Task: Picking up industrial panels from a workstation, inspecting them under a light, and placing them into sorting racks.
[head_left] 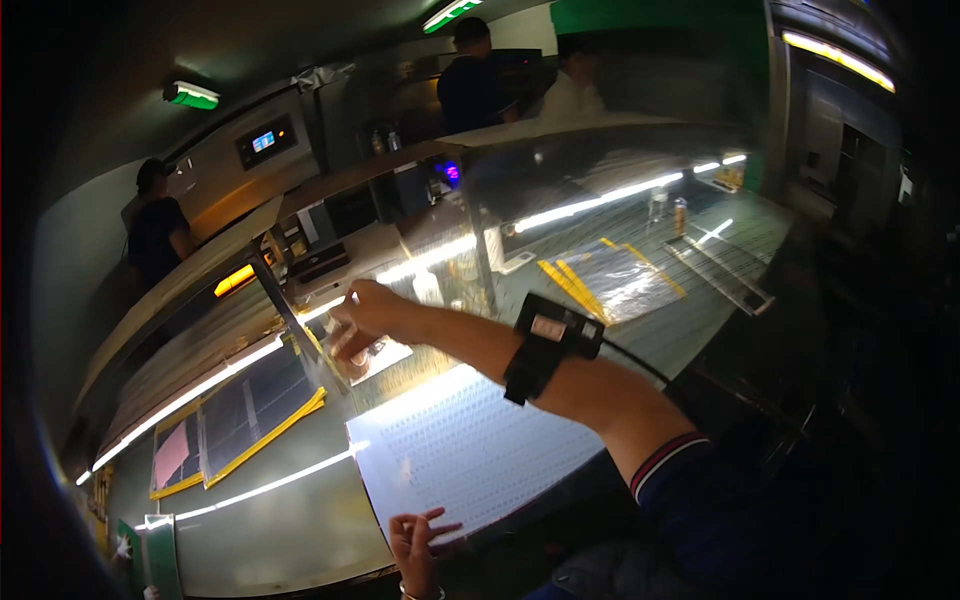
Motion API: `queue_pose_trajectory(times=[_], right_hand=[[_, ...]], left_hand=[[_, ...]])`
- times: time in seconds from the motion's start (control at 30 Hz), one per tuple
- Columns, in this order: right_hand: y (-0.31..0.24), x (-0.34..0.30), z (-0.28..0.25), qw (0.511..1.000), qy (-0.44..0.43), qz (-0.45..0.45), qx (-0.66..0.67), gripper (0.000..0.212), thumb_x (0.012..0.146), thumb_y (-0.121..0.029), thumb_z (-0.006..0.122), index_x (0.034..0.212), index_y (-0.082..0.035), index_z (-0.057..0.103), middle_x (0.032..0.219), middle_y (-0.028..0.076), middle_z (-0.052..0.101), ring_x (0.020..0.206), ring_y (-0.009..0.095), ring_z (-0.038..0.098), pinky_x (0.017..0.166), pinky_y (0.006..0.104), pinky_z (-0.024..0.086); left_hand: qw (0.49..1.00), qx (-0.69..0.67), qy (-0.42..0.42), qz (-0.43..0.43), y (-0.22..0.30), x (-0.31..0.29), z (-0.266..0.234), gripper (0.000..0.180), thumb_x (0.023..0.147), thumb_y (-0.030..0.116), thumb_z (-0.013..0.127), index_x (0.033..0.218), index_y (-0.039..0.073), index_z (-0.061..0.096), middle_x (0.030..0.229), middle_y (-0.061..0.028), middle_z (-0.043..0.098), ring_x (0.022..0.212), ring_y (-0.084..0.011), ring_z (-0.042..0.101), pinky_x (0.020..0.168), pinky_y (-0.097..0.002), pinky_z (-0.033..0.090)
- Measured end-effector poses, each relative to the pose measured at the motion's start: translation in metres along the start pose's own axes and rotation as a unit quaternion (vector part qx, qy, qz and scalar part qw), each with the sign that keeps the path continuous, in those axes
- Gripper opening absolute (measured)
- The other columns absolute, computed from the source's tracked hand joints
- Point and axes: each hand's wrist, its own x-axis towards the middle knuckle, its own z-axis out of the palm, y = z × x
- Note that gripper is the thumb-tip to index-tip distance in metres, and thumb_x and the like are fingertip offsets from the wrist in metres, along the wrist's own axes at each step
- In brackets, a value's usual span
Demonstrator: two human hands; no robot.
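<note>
A large pale sheet or panel with rows of small dark marks lies in front of me, brightly lit along its far edge. My right hand reaches across from the right, beyond its far left corner. The fingers are bent together around something whitish that blur keeps me from making out. Below them is a smaller white sheet with a dark picture. My left hand is low at the near edge of the large sheet, fingers apart and holding nothing. A black device is strapped to my right forearm.
Dark clear sheets with yellow edges lie at left, a pink piece among them. A clear yellow-edged sheet and a long frame lie at right. Posts and a shelf stand beyond. Several people are in the background.
</note>
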Motion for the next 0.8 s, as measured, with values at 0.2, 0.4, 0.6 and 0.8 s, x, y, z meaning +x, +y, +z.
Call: queue_pose_trajectory(times=[0.2,0.4,0.6,0.8], right_hand=[[0.149,-0.115,-0.081,0.907,0.137,-0.069,-0.393,0.060,0.084,-0.042,0.060,0.123,0.001,0.045,0.120,0.019,0.053,0.107,0.029,0.052,0.093,0.0345,0.040],[0.200,-0.317,-0.152,0.713,0.407,-0.004,-0.571,0.041,0.084,-0.015,0.061,0.119,0.003,0.049,0.120,0.016,0.052,0.111,0.025,0.049,0.096,0.0342,0.037],[0.295,-0.476,-0.211,0.737,0.495,0.446,0.118,0.075,0.078,-0.050,0.062,0.133,-0.008,0.033,0.127,0.016,0.046,0.118,0.025,0.044,0.097,0.0404,0.036],[0.270,-0.436,-0.198,0.861,0.252,0.441,-0.036,0.030,0.081,-0.012,0.065,0.109,-0.005,0.055,0.088,0.004,0.063,0.073,0.012,0.061,0.064,0.0229,0.051]], left_hand=[[0.976,0.057,0.105,-0.181,-0.056,-0.016,-0.021,0.024,0.086,0.017,0.057,0.099,-0.002,0.052,0.084,-0.0191,0.062,0.061,-0.0255,0.063,0.054,-0.0365,0.054],[0.955,0.083,0.128,-0.253,-0.069,-0.027,-0.094,0.014,0.092,0.015,0.046,0.096,0.006,0.036,0.084,-0.0189,0.062,0.053,-0.0210,0.062,0.040,-0.0272,0.050],[0.949,0.076,0.127,-0.277,-0.064,-0.027,-0.097,0.017,0.090,0.009,0.049,0.096,0.004,0.034,0.090,-0.0218,0.062,0.059,-0.0210,0.065,0.045,-0.0271,0.053],[0.957,0.178,0.041,-0.223,-0.060,-0.009,-0.101,0.066,0.083,-0.002,0.053,0.137,0.004,0.015,0.107,-0.0233,0.058,0.066,-0.0190,0.065,0.055,-0.0265,0.054]])
